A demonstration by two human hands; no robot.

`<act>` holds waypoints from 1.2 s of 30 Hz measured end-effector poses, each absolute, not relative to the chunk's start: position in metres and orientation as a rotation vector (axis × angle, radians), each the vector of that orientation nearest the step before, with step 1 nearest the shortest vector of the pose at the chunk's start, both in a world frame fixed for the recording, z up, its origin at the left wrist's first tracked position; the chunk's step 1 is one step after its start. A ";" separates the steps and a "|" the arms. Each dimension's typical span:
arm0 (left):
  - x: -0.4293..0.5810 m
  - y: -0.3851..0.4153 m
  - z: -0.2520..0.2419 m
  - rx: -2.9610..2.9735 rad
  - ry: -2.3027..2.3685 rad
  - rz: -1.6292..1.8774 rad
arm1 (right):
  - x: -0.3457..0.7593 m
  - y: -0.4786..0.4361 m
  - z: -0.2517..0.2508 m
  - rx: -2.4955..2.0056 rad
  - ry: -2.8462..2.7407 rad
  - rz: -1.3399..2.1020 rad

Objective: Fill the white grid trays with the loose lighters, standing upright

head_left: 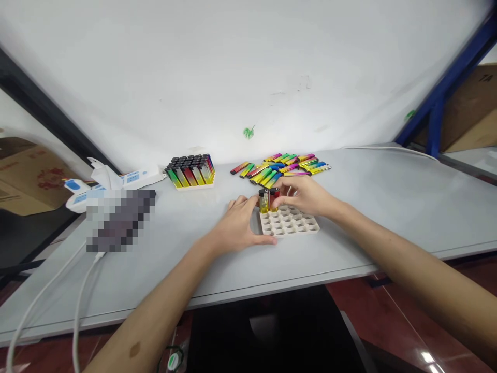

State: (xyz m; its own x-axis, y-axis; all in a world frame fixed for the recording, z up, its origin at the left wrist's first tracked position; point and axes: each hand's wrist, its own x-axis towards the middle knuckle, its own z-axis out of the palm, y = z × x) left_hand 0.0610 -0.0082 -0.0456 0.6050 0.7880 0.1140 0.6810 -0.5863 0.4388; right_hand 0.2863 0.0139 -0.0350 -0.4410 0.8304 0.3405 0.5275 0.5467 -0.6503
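Observation:
A white honeycomb tray (292, 226) lies on the grey table in front of me, with two lighters standing in its far left corner. My left hand (238, 224) rests against the tray's left edge, thumb along the front, fingers curled on it. My right hand (305, 195) pinches a red lighter (274, 198) upright in a slot next to a yellow lighter (264, 201). Behind the tray lies a loose pile of several colourful lighters (282, 166).
A second tray filled with several lighters (191, 171) stands at the back left. White and blue packets (112, 182) and a blurred dark object (118, 217) with white cables (79, 300) lie to the left. Cardboard boxes stand beyond both table ends.

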 end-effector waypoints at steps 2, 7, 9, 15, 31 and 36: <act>0.060 -0.008 -0.045 2.474 1.182 0.435 | 0.291 0.019 -0.037 -1.135 -2.118 0.597; 0.056 -0.007 -0.043 2.465 1.223 0.432 | 0.324 0.043 -0.045 -1.632 -1.896 0.138; 0.055 -0.006 -0.043 2.472 1.242 0.429 | 0.341 0.051 -0.049 -1.887 -1.804 -0.039; 0.054 -0.004 -0.040 2.476 1.297 0.424 | 0.364 0.056 -0.054 -2.219 -1.761 -0.019; 0.053 -0.005 -0.038 2.458 1.301 0.412 | 0.374 0.064 -0.062 -2.294 -1.556 -0.066; 0.051 -0.003 -0.040 2.471 1.318 0.416 | 0.380 0.068 -0.061 -2.380 -1.483 -0.091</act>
